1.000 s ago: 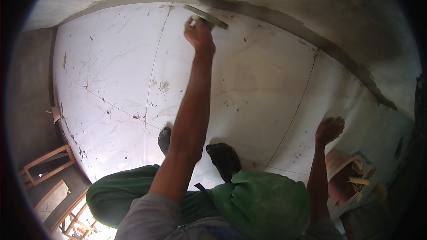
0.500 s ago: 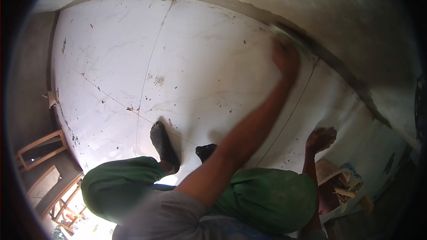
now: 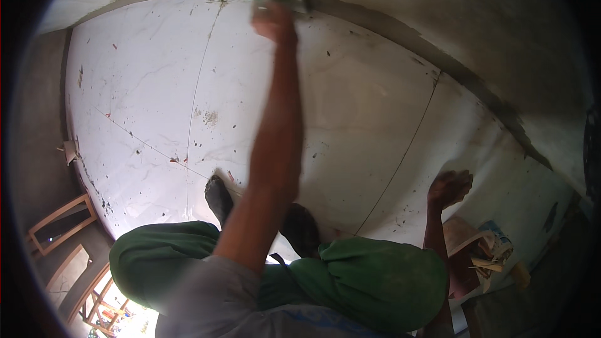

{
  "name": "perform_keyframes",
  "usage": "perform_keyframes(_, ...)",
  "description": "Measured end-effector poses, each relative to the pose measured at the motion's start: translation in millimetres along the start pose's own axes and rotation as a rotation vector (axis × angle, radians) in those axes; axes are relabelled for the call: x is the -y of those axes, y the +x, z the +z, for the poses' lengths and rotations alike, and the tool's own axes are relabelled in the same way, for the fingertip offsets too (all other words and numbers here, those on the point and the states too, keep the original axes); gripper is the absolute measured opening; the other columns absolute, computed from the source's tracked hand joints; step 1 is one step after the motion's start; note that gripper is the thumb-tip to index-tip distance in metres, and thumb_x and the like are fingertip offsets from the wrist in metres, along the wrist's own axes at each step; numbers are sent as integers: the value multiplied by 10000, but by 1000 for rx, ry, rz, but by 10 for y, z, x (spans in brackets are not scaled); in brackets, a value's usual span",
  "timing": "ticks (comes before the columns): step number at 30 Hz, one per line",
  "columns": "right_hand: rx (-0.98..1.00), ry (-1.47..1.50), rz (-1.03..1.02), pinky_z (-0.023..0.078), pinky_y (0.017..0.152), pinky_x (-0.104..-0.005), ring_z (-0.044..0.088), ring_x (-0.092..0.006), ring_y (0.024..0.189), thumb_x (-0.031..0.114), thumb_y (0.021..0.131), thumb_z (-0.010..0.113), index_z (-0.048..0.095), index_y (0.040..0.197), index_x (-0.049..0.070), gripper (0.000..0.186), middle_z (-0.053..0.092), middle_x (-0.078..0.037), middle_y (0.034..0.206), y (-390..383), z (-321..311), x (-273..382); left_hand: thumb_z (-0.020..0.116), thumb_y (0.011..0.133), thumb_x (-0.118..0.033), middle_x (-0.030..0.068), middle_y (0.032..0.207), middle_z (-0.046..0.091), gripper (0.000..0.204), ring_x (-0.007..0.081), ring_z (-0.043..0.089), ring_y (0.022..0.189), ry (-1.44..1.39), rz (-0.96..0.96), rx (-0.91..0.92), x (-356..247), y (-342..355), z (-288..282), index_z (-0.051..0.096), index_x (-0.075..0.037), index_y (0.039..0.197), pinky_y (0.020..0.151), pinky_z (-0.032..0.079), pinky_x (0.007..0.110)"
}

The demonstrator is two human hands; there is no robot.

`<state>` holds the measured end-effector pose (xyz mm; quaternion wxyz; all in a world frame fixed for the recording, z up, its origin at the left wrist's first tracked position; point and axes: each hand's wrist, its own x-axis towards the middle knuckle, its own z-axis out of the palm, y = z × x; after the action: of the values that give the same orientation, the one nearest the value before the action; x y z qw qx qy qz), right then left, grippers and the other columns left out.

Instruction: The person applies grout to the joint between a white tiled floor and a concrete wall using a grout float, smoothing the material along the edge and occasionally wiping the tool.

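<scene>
My left arm stretches far forward to the foot of the wall, where my left hand (image 3: 273,24) is closed around the handle of a flat plastering trowel (image 3: 297,1). The trowel lies along the damp grey mortar strip (image 3: 357,14) between wall and floor; both hand and tool are a little blurred. On the right, my right hand (image 3: 450,189) hangs beyond my right knee with its fingers curled in, and nothing shows in it. It is apart from the wall.
White marbled floor tiles (image 3: 350,106) carry crumbs and small stains. My feet stand on them in dark socks. Right of my knee lies a reddish container (image 3: 462,272) with scraps (image 3: 491,253). Wooden frames (image 3: 62,222) lean at the left wall.
My left hand has swept the trowel leftward along the wall's foot, from the right side to top centre. My right hand stays nearly where it was.
</scene>
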<state>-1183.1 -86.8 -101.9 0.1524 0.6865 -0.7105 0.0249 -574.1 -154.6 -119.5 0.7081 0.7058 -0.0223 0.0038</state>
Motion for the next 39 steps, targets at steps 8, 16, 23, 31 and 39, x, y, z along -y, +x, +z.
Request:
perform_keyframes(8, 21, 39, 23, 468, 1086, -615, 538, -449, 1361, 438, 1089, 444, 531, 1465, -2, 586, 497, -269, 1524, -45, -29, -51, 599, 1068, -227, 285, 1121, 706, 453, 472, 679, 1075, 132, -151, 496, -835, -2700, 140, 615, 78, 1402, 981, 519, 510)
perform_keyframes(16, 33, 33, 11, 472, 1085, -620, 529, -456, 1371, 452, 1086, 435, 520, 1482, 10, 599, 488, -268, 1534, -30, 11, -8, 588, 1076, -217, 281, 1049, 738, 470, 331, 726, 856, -318, 232, 181, -311, 313, -308, 590, 122, 1402, 742, 608, 434)
perform_keyframes(23, 68, 82, 6, 471, 1085, -620, 532, -446, 1379, 456, 1089, 431, 504, 1515, 15, 618, 495, -254, 1540, -119, -60, 260, 611, 1075, -256, 303, 1333, 658, 530, 436, 646, 1220, 340, 254, -32, -158, -1630, 297, 550, 54, 1501, 1055, 498, 531)
perform_keyframes(31, 32, 33, 18, 463, 1088, -633, 525, -446, 1395, 469, 1095, 405, 512, 1510, 13, 625, 509, -268, 1533, -37, 3, 32, 601, 1082, -279, 330, 1167, 720, 513, 390, 738, 944, 110, 121, -47, -833, -581, -51, 605, 89, 1439, 805, 590, 485)
perform_keyframes(39, 5, 105, 15, 462, 1087, -638, 544, -453, 1375, 479, 1090, 398, 518, 1505, 8, 639, 527, -271, 1519, -38, -63, 78, 601, 1068, -248, 320, 1308, 675, 501, 427, 681, 1143, 210, -84, 232, -730, -1920, 210, 599, 58, 1466, 1041, 506, 507)
